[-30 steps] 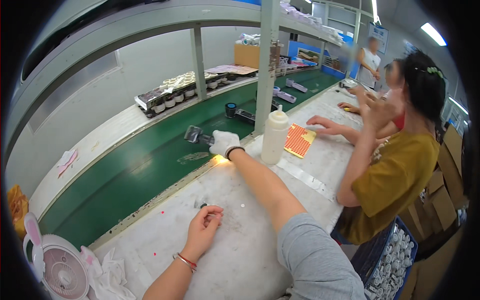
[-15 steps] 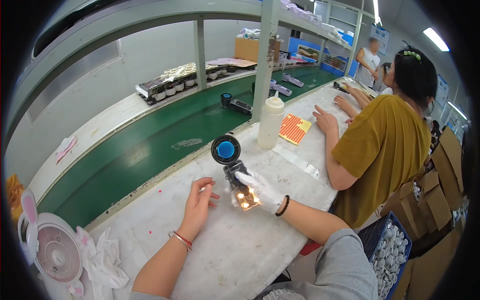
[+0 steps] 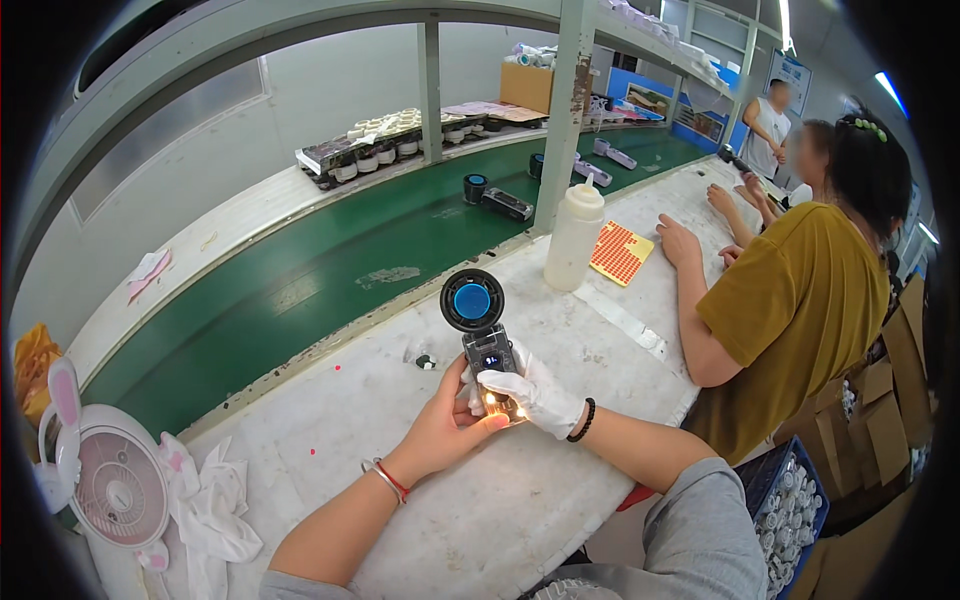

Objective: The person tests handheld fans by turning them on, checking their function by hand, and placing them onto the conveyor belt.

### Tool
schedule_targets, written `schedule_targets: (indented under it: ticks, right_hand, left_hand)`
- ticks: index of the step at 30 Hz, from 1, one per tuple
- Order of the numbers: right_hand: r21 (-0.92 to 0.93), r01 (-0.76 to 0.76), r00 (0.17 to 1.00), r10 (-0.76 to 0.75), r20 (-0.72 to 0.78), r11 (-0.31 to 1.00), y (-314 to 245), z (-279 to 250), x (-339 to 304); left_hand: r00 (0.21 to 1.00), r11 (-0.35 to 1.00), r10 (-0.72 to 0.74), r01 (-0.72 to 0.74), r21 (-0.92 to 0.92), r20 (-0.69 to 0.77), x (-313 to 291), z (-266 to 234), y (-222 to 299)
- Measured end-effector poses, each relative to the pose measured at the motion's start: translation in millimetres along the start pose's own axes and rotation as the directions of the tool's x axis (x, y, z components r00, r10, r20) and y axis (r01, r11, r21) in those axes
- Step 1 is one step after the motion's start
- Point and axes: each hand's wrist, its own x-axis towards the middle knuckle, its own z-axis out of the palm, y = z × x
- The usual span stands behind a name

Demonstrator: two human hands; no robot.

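Note:
A black handheld fan (image 3: 471, 301) with a round blue centre is upright in front of me, over the white table. Its dark body has a small lit display, and warm lights glow at its lower end. My right hand (image 3: 535, 392), in a white glove, is wrapped around the body from the right. My bare left hand (image 3: 446, 425) also grips the lower body, its thumb near the lights and its other fingers partly hidden behind. Just left of the fan, a small black-and-white piece (image 3: 425, 361) lies on the table.
Beyond the table runs a green conveyor belt (image 3: 330, 290) carrying more fans (image 3: 505, 203). A squeeze bottle (image 3: 574, 240) and a sticker sheet (image 3: 621, 253) stand before a post. A rabbit-eared fan (image 3: 118, 490) is at left, a seated co-worker (image 3: 800, 300) at right, beside a blue crate (image 3: 790, 510).
My left hand, open and apart before, has moved right and closed on the fan's lower body. The fan has turned so its display shows. My view has shifted slightly left.

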Motion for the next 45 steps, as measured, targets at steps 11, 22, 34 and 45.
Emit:
schedule_targets:
  ticks: [11, 22, 34, 45]
  right_hand:
    - [-0.008, 0.032, 0.998, -0.032, 0.052, 0.999, 0.5, 2.1, -0.8]
    - [-0.069, 0.063, 0.998, -0.061, 0.028, 0.996, 3.6, 0.9, 1.4]
    - [-0.364, 0.212, 0.938, -0.293, -0.184, 0.907, 2.6, 15.4, 4.3]
    - [-0.496, 0.351, 0.856, -0.487, -0.172, 0.794, -21.3, -30.6, 9.9]
  left_hand:
    - [1.0, 0.995, 0.014, -0.012, -0.097, 0.019, -0.1, 0.0, -1.3]
    - [0.999, 0.991, 0.054, -0.053, -0.127, 0.003, 1.5, 0.0, -3.9]
    - [0.997, 0.992, 0.073, -0.069, -0.107, 0.037, 3.0, 5.0, 1.1]
    - [0.944, 0.924, -0.196, 0.269, -0.273, 0.265, -5.8, 5.6, 21.2]
